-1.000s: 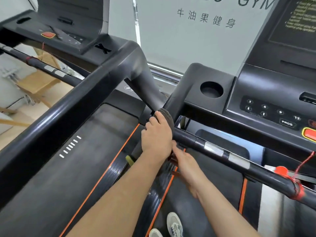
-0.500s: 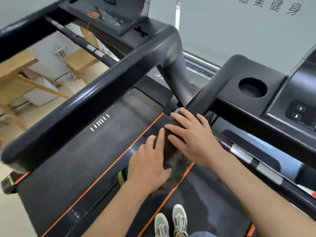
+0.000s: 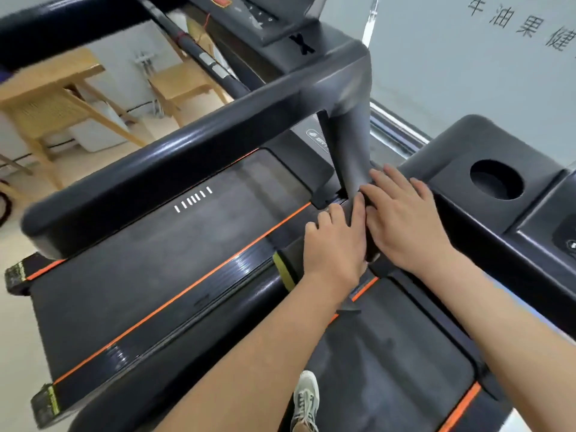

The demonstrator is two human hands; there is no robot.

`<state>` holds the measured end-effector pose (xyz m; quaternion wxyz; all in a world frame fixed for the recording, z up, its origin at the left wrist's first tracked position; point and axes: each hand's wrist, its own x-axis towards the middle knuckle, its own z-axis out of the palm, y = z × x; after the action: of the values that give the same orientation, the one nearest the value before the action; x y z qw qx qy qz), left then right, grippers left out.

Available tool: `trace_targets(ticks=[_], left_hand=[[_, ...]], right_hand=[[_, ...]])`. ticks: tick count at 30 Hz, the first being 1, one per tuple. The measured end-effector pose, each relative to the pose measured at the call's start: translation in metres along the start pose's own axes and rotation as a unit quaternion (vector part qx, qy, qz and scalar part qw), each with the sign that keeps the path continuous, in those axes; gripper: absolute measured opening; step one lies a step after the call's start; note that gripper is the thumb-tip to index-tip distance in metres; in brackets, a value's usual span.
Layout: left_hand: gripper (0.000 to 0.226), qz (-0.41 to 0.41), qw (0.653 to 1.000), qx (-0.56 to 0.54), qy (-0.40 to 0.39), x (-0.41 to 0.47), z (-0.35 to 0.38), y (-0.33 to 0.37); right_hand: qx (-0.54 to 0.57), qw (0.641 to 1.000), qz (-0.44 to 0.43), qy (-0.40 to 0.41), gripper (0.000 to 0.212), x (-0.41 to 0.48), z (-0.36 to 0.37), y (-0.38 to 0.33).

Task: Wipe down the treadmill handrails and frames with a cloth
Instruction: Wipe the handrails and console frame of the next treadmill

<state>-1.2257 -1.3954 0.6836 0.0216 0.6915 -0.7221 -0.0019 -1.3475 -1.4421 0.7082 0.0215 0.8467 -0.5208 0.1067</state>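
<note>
My left hand (image 3: pixel 333 244) and my right hand (image 3: pixel 405 219) lie side by side with straight fingers, pressing a dark grey cloth (image 3: pixel 374 255) onto the top of my treadmill's black left handrail (image 3: pixel 174 369), where it meets the console corner (image 3: pixel 452 157). Only a thin strip of the cloth shows between the two hands. My right fingertips reach the foot of the neighbouring treadmill's grey upright post (image 3: pixel 349 145). Neither hand curls round anything.
The neighbouring treadmill's thick black handrail (image 3: pixel 187 157) crosses the view above its orange-edged belt deck (image 3: pixel 156 260). A round cup holder (image 3: pixel 495 179) sits in my console. Wooden stools (image 3: pixel 46 101) stand at the far left. My shoe (image 3: pixel 307 397) is on my belt.
My right hand came from under the rail onto the cloth beside my left. Both hands then slid up the rail toward the post's foot, while the view swung left and down.
</note>
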Motion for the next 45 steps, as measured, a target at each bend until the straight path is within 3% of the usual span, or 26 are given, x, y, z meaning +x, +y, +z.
trace_targets(ticks=[3,6,9,12,16,19,21,26,33,37,41,45], left_hand=[[0.107,-0.022,0.999,-0.011,0.041,-0.035,0.004,-0.028],[0.108,-0.046,0.997,-0.027,0.056,-0.072,0.006,-0.06],[0.088,-0.07,0.995,-0.041,0.056,-0.106,-0.001,-0.094],[0.062,-0.103,0.993,-0.049,0.008,-0.147,-0.012,-0.13],[0.088,-0.143,0.987,-0.017,-0.068,-0.196,-0.02,-0.166],[0.097,-0.126,0.988,-0.003,-0.084,-0.199,-0.022,-0.163],[0.101,-0.118,0.989,0.003,-0.087,-0.187,-0.023,-0.152],[0.103,-0.077,0.997,0.005,-0.005,-0.155,-0.001,-0.129],[0.094,-0.07,0.995,-0.034,-0.065,-0.076,-0.019,-0.068],[0.093,-0.051,0.997,-0.044,-0.038,-0.038,-0.019,-0.042],[0.096,-0.037,0.997,-0.056,-0.035,-0.037,-0.013,-0.043],[0.098,-0.027,0.997,-0.055,-0.049,-0.066,-0.015,-0.072]], right_hand=[[0.098,0.993,-0.046,-0.039,0.05,-0.014,0.013,-0.035],[0.08,0.995,-0.055,-0.025,0.044,-0.03,0.024,-0.074],[0.067,0.997,-0.045,-0.009,0.041,-0.041,0.026,-0.127],[0.03,0.998,-0.055,-0.017,0.037,-0.054,0.034,-0.185],[0.062,0.992,-0.107,0.007,0.037,-0.065,0.041,-0.227],[0.059,0.974,-0.22,0.005,0.036,-0.057,0.039,-0.205],[0.052,0.967,-0.249,0.004,0.036,-0.049,0.037,-0.185],[0.037,0.973,-0.224,0.031,0.035,-0.035,0.035,-0.144],[0.042,0.991,-0.123,0.039,0.032,-0.002,0.025,-0.07],[0.015,0.999,-0.048,0.015,0.036,0.017,0.022,-0.032],[0.015,1.0,0.018,-0.003,0.039,0.022,0.025,-0.036],[0.018,0.999,0.029,0.014,0.037,-0.002,0.032,-0.075]])
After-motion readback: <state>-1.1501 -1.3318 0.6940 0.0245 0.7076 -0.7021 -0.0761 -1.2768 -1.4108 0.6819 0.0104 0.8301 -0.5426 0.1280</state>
